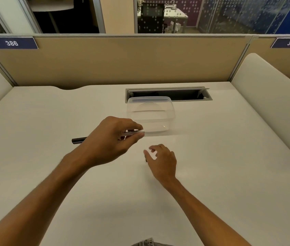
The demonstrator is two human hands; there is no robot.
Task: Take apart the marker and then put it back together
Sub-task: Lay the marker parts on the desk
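- Partly hidden: whiteboard marker (133, 132), its middle covered by the left hand (113, 139); the printed lettering is only half legible.
- Marker: white barrel, black cap end jutting left, held level above the desk (229, 157), just before the clear plastic container (150, 113).
- Left hand: fingers and thumb pinch the barrel.
- Right hand (161, 159): fingers loosely spread; a small dark bit beneath it, unidentifiable.
- Desk: smooth, off-white.
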